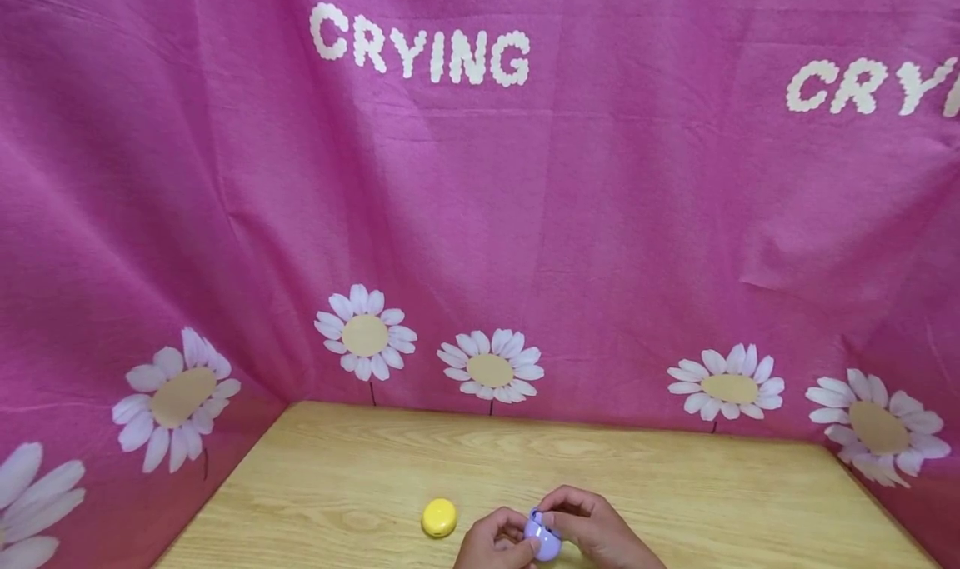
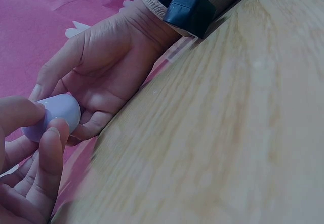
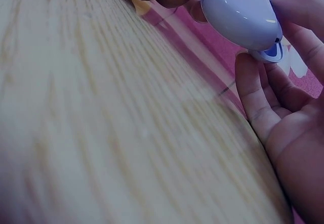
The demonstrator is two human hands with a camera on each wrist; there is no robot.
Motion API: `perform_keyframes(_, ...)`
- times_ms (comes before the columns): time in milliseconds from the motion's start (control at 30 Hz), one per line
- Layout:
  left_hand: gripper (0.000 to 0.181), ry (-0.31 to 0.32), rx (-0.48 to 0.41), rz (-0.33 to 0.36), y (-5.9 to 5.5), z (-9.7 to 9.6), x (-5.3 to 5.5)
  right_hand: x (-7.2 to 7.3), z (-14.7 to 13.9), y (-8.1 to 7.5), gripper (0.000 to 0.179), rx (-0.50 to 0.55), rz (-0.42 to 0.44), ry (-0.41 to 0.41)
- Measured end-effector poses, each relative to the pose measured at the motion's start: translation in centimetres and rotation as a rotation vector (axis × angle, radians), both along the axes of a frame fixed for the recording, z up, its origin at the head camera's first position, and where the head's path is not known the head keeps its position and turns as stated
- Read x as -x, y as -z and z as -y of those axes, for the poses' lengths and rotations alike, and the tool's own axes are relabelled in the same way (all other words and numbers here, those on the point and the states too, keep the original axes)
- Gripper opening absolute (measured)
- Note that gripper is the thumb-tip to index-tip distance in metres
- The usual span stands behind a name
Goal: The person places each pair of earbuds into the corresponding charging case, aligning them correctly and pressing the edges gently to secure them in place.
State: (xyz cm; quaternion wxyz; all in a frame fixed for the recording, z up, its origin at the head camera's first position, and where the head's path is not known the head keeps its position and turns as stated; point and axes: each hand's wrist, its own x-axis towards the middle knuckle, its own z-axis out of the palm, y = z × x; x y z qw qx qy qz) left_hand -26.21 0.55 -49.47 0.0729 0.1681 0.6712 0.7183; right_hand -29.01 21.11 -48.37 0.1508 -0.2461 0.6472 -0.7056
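Note:
Between both hands is a small, glossy lavender rounded case (image 1: 546, 544) with a little loop at one end, lifted just above the table. My left hand (image 1: 497, 542) pinches it from the left, thumb on its front. From the other side, the fingers of my right hand (image 1: 596, 526) hold its upper end near the loop. The right wrist view shows the smooth shell of the case (image 3: 240, 16), with the loop (image 3: 271, 54) hanging by a fingertip. In the left wrist view, fingers cover part of the case (image 2: 65, 107). Left of the hands lies a yellow round case (image 1: 439, 518).
A wood-grain table (image 1: 360, 461) spreads under the hands. Behind it and at both sides hangs a pink cloth (image 1: 600, 219) printed with white daisies and lettering. A dark device (image 2: 190, 11) is strapped on the right wrist.

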Motion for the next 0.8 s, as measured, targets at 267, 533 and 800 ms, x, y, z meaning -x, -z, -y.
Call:
perform_keyframes(267,0.019,0.004,0.003,-0.006,-0.05,-0.04,-0.04,0.24,-0.04,0.18,0.023,0.019,0.002,-0.013)
perform_keyframes(533,0.019,0.001,0.0,0.009,0.08,-0.05,-0.01,0.19,0.01,0.24,0.024,0.008,0.015,0.002)
perform_keyframes(800,0.019,0.008,-0.003,-0.003,-0.15,-0.06,-0.06,0.16,-0.05,0.15,0.023,0.011,0.005,-0.002)
